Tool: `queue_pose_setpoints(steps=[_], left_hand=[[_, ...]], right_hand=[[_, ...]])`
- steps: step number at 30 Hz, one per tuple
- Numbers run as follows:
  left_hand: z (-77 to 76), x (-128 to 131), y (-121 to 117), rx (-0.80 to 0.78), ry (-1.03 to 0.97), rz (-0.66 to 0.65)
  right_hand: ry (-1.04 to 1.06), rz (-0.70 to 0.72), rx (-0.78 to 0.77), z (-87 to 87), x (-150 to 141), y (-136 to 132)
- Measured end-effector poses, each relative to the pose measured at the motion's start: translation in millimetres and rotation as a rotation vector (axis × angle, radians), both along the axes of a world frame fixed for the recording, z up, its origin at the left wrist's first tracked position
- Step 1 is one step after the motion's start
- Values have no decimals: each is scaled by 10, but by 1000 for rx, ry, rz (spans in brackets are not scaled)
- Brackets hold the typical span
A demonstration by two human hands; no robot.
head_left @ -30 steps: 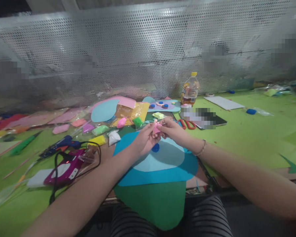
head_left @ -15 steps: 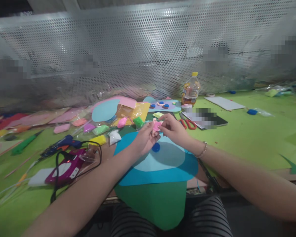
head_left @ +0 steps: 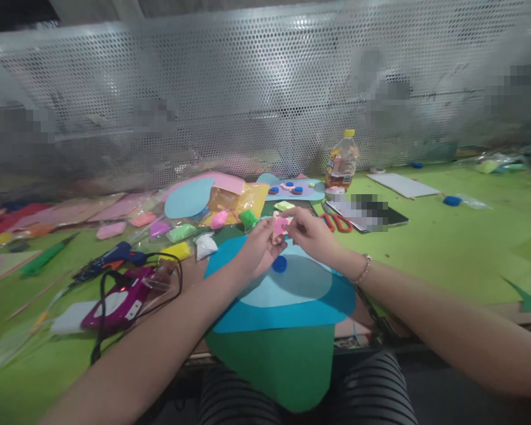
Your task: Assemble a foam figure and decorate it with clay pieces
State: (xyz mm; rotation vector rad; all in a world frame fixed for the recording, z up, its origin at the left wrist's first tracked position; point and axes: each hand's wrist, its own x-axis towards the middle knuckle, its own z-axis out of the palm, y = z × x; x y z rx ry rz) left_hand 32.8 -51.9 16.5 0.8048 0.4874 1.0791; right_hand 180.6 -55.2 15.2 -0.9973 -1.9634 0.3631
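My left hand (head_left: 262, 245) is closed around a small pink clay piece (head_left: 279, 226) with paler bits at its edges. From the other side, the bent fingers of my right hand (head_left: 310, 234) pinch at the same piece. Both hands are above a light blue paper shape (head_left: 287, 292), which lies on a larger blue sheet (head_left: 243, 319). A round dark blue clay disc (head_left: 279, 264) sits on the light blue paper just below my fingers. Under these, a green paper shape (head_left: 274, 366) hangs over the table's front edge.
Left of my arms lie a glue gun (head_left: 110, 260), a purple power strip (head_left: 115, 304) with cables and a green cutter (head_left: 46, 260). Several clay packets, including a white one (head_left: 205, 245), are behind. Red-handled scissors (head_left: 343, 223), a tablet (head_left: 367, 213) and a bottle (head_left: 341, 162) stand right.
My right fingers have drawn slightly back from the pink clay piece and come against it again, so more of its surface shows. My left hand has kept its hold.
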Motion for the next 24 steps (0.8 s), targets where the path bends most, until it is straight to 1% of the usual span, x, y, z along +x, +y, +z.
queue_pose_setpoints(steps=[8, 16, 20, 24], left_hand=[[-15, -3, -2, 41, 4, -29], [-16, 19, -25, 60, 39, -35], [-27, 32, -24, 67, 54, -26], [-10, 42, -37, 70, 78, -13]], right_hand=[[8, -1, -16, -2, -9, 6], [-10, -47, -13, 6, 10, 5], [13, -46, -20, 19, 14, -10], [91, -24, -88, 68, -4, -49]])
